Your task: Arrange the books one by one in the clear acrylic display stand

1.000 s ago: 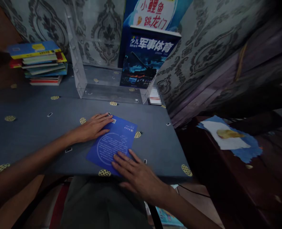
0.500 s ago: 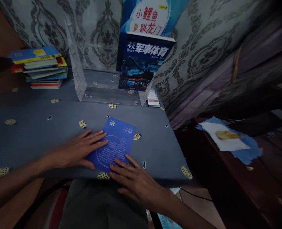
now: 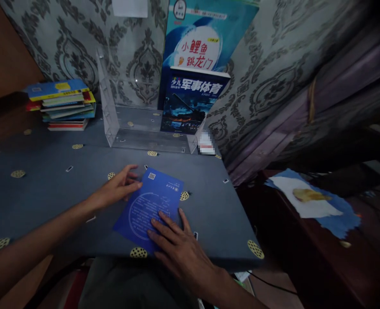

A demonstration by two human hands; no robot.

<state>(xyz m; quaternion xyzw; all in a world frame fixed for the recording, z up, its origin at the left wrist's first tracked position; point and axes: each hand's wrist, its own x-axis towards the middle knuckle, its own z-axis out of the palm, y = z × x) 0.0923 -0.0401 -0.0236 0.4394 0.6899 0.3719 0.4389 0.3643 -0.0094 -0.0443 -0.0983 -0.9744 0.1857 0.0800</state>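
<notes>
A blue sheet or booklet (image 3: 151, 197) with a QR code and a printed circle lies flat near the table's front edge. My right hand (image 3: 180, 246) rests on its lower right part, fingers spread. At its upper left edge is my left hand (image 3: 121, 184), thumb over the border and fingers curved but apart. Whether the left fingers pinch the edge is hard to tell; they look loose. Behind the sheet stands a clear acrylic rack (image 3: 108, 111), holding a dark blue book (image 3: 190, 103) in front of a taller teal book (image 3: 238, 25).
A stack of books (image 3: 64, 105) sits at the table's back left. The patterned grey tablecloth (image 3: 67, 184) has a right edge beside a dark red surface (image 3: 306, 240) with a blue and white cloth or paper (image 3: 309, 201). A small white item stands right of the rack.
My left hand has lifted from lying flat on the sheet and moved to its upper left edge, fingers now curved. My right hand stays on the sheet. The view has tilted up slightly.
</notes>
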